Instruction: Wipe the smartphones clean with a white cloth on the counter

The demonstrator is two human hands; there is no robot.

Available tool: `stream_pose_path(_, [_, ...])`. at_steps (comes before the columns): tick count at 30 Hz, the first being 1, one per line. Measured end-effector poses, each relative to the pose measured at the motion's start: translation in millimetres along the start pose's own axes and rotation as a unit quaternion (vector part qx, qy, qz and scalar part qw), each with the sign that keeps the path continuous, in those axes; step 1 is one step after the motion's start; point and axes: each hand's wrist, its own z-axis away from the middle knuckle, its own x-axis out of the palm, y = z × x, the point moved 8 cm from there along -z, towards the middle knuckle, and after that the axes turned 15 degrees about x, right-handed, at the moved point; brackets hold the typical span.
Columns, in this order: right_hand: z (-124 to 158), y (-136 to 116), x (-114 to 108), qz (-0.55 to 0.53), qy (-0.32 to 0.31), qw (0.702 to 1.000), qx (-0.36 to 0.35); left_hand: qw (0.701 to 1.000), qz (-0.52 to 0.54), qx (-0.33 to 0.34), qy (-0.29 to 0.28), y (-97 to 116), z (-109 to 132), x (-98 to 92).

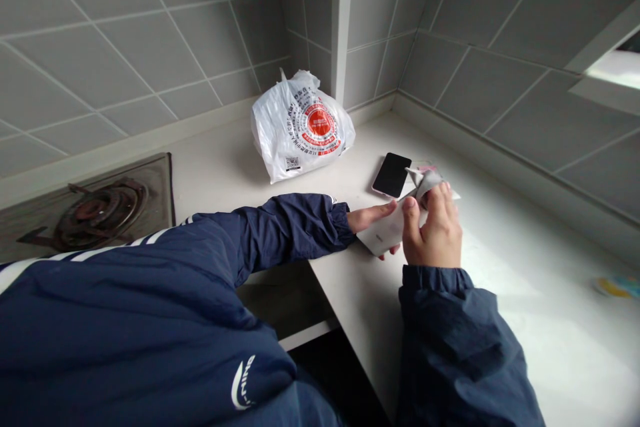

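The left hand [369, 218] grips a flat white device [379, 235], thumb across its face and fingertips beneath. The right hand [436, 232] pinches a crumpled grey cloth [429, 180] at the device's far end. The device is located between both hands, above the worktop [500, 240]. A black-screened phone [393, 175] lies just beyond the hands; a white plastic bag [280, 140] stands farther beyond, to the left hand's left.
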Motion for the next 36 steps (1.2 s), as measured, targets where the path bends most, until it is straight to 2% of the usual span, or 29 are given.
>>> stream_pose_path(7, [1,-7,-1,0.017,-0.018,0.999,-0.031,1.000,-0.003,-0.003,-0.022,-2,-2,-0.4])
stream_pose_path(12, [-6,9,-11,-0.002,0.014,1.000,0.019,0.996,0.047,-0.015,-0.068,-10,-7,-6.5])
stream_pose_path(18, [-9,13,-7,0.028,-0.020,0.998,0.051,0.993,0.098,0.023,-0.068,-6,-14,-13.4])
stream_pose_path(21, [-9,11,-10,0.011,-0.005,0.999,0.051,0.988,0.132,0.036,-0.078,2,-12,-10.6])
stream_pose_path(27, [-7,10,-23,-0.011,0.046,0.997,0.061,0.985,0.150,0.002,-0.085,8,-8,-10.6])
stream_pose_path(32, [-5,10,-21,-0.027,0.026,0.995,0.093,0.985,0.165,-0.001,-0.056,9,-9,-15.8])
stream_pose_path(34, [-3,10,-12,-0.013,0.008,0.996,0.091,0.983,0.185,0.007,-0.017,7,-12,-18.7])
stream_pose_path(36, [0,7,2,0.025,-0.032,0.997,0.062,0.976,0.212,0.043,0.041,8,-17,-23.3])
